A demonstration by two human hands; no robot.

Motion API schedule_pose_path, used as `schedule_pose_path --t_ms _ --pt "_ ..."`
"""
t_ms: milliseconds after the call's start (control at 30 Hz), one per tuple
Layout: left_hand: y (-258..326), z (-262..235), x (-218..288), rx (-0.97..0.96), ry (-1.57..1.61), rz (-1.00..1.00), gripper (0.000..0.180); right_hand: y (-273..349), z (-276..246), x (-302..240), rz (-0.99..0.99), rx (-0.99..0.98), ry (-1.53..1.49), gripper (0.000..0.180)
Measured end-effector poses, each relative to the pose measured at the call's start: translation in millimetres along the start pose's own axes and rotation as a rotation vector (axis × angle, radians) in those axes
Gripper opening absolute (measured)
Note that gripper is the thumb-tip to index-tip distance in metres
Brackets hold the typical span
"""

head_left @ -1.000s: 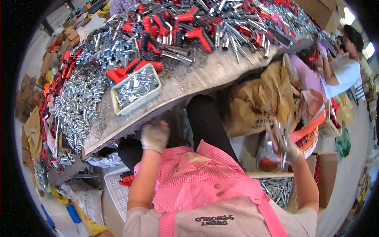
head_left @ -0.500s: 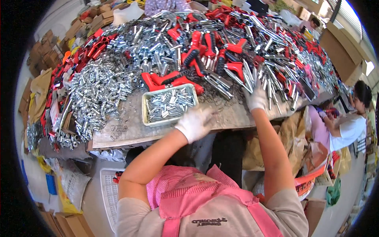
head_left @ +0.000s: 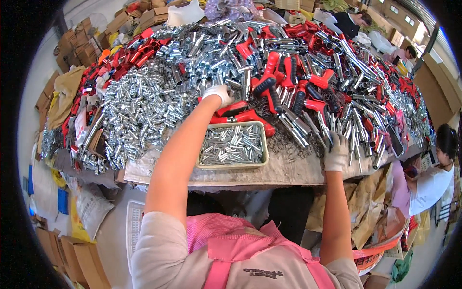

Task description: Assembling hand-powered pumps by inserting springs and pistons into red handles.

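My left hand [head_left: 219,95], in a white glove, reaches past the tray to the near edge of a pile of shiny metal tubes [head_left: 219,67]. Its fingertips are partly hidden among the parts, so its grip does not show. My right hand [head_left: 336,153], gloved with greyish fingertips, is closed at the near ends of slender metal rods [head_left: 315,127]. Between my hands stands a pale rectangular tray [head_left: 233,166] full of small metal pins [head_left: 233,144]. Just behind it lie red tool handles [head_left: 250,115], and more red-and-black handles [head_left: 269,82] lie farther back.
Small metal fittings [head_left: 139,111] are heaped at the left. Thin wire springs [head_left: 291,151] lie scattered right of the tray. A dark phone-like slab [head_left: 396,143] leans at the right. Another person [head_left: 430,188] sits at the right, and cardboard boxes [head_left: 82,260] stand at lower left.
My left hand has moved from the tray's near right corner up to the tubes behind it. My right hand stays by the rods. The whole view has shifted, with the table lower and further right.
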State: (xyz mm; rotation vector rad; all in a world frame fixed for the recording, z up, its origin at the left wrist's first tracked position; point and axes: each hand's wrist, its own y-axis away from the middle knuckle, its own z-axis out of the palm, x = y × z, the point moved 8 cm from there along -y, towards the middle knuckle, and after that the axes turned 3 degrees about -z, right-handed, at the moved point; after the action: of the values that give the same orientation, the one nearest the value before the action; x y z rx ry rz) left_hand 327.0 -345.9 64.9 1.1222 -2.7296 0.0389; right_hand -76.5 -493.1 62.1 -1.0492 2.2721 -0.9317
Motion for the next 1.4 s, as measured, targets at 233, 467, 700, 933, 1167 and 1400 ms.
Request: schedule_pose_path --t_ms 233,467,700,933,1167,1400 --pt "24.9 -18.8 17.0 0.196 0.567 0.066 0.037 7.8 -5.1 24.5 0.169 0.210 -0.407 0.029" --pt "193.9 6.5 54.1 -0.206 1.310 0.141 0.042 -33.3 -63.7 -102.9 -0.111 -0.193 -0.632 0.026" --pt "265.8 19.9 38.1 -0.082 1.115 0.319 0.031 1.5 -78.3 -209.2 -0.624 -0.496 -0.295 0.042" --pt "303.2 48.2 17.8 -0.208 1.598 0.028 0.029 38.5 -85.8 -255.0 -0.676 -0.712 -0.573 0.037" --pt "326.1 90.9 -23.2 -0.301 2.542 -0.427 0.021 43.2 -93.2 -274.7 -0.687 -0.716 -0.606 0.034" --pt "353.9 66.2 -43.5 -0.247 2.866 -0.382 0.024 40.3 -140.7 -316.6 -0.745 -0.269 -0.732 0.042"
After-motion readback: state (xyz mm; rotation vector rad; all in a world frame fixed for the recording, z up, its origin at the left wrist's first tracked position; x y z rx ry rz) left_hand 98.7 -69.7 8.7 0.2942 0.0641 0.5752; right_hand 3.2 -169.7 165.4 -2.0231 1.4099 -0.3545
